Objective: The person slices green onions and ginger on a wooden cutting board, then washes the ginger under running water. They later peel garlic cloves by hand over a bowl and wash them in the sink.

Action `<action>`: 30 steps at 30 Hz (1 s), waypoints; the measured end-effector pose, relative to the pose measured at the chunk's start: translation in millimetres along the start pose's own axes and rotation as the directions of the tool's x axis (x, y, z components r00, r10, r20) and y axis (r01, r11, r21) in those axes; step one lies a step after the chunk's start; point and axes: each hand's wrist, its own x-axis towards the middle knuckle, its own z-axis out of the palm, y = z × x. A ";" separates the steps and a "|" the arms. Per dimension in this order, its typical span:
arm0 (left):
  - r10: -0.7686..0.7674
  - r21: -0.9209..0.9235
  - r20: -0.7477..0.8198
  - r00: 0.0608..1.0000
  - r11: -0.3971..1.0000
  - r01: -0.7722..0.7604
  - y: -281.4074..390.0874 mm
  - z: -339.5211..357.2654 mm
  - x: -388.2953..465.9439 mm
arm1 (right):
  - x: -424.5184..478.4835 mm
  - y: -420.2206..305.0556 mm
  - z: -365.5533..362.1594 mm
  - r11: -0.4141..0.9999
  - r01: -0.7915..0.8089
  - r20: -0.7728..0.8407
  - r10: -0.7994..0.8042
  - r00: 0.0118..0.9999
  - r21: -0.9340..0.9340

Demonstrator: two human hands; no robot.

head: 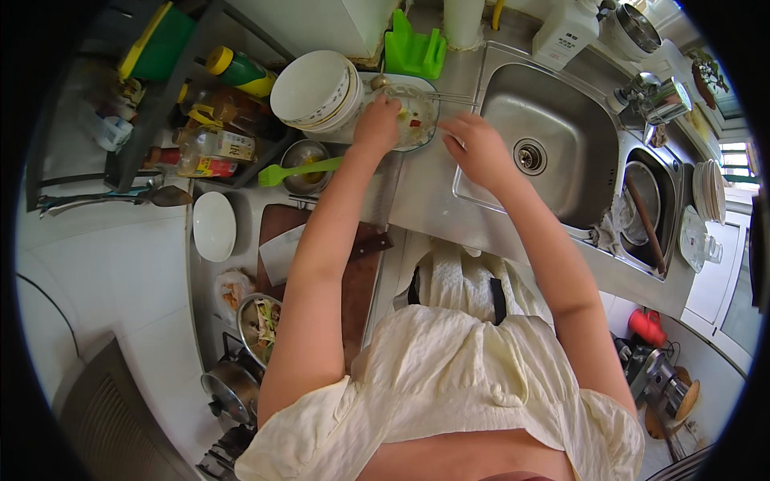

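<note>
A clear glass dish (424, 111) with scraps of food, one of them red, rests on a blue-rimmed white plate (434, 137) on the steel counter. My left hand (379, 123) is over the left side of the dish, fingers curled; its fingertips are partly hidden, so I cannot tell whether it grips the rim. Just right of the plate, my right hand (472, 144) hovers near the sink edge, blurred, thumb apart and nothing visible in it. Thin metal chopsticks (454, 98) extend from the plate towards the steel sink (556, 126).
Stacked white bowls (313, 87) stand left of the plate, beside a green holder (415, 48). A green brush (301, 171) lies across a metal bowl (295, 150). Below, a cleaver (280, 255) rests on a brown cutting board (355, 288). A rolling pin (643, 222) leans in the smaller basin.
</note>
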 end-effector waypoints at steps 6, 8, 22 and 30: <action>-0.015 -0.283 -0.195 0.981 0.958 -0.042 -0.7 -15.5 -27.6 | 77.6 10.8 84.5 0.887 0.060 0.316 0.099 0.944 -0.458; -0.075 -0.337 -0.158 0.985 0.941 0.017 -0.5 -19.0 -40.8 | 85.0 5.7 92.7 0.858 0.073 0.415 0.170 0.894 -0.509; 0.004 -0.049 -0.112 0.994 0.999 -0.009 3.7 -6.8 -22.9 | 52.3 59.1 24.8 0.792 -0.435 0.205 0.384 0.900 0.429; -0.037 0.178 0.134 0.990 0.984 0.013 15.0 9.3 11.5 | -44.1 80.0 -28.8 0.139 -0.628 0.359 0.718 0.596 0.765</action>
